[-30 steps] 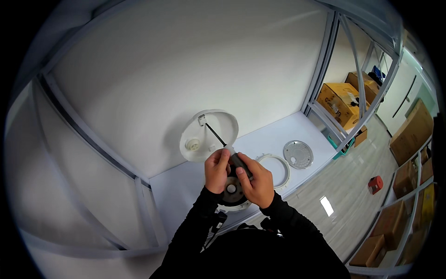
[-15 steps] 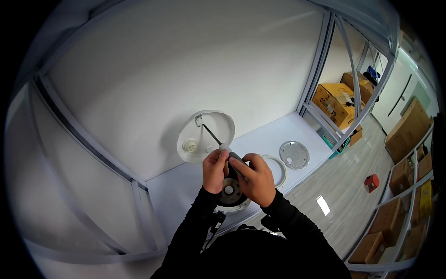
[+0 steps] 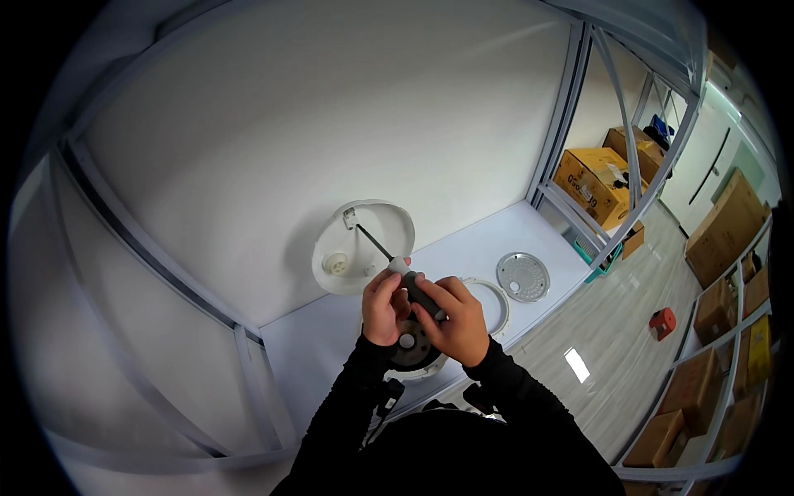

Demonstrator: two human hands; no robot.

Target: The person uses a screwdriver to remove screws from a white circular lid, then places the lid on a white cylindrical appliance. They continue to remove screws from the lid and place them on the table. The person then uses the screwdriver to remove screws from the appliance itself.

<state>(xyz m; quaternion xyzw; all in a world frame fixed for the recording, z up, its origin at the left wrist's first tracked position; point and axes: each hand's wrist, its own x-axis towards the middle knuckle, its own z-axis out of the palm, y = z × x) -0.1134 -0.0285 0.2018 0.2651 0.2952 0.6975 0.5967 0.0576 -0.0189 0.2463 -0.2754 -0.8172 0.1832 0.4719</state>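
Observation:
Both hands are on a screwdriver (image 3: 424,294) with a grey handle and a long dark shaft. My left hand (image 3: 382,310) is closed around the pale collar at the front of the handle. Behind it, my right hand (image 3: 460,322) grips the handle's rear with thumb and fingers. The shaft's tip meets a small white fitting at the top of a raised white lid (image 3: 385,219), whose inner side faces me. A round white appliance body (image 3: 411,374), which looks like a rice cooker, sits below my hands. Its dark inside and a metal disc show; my hands cover the rest.
A white ring (image 3: 500,307) lies on the white table (image 3: 306,331) right of my hands, beside a perforated round metal plate (image 3: 523,277). A white wall stands behind. Metal frame posts, cardboard boxes (image 3: 591,186) and a red object (image 3: 662,323) on the floor are to the right.
The fingers of my right hand have shifted around the handle, showing more of it. The lid sits slightly lower and further left in view. The tip stays at the fitting.

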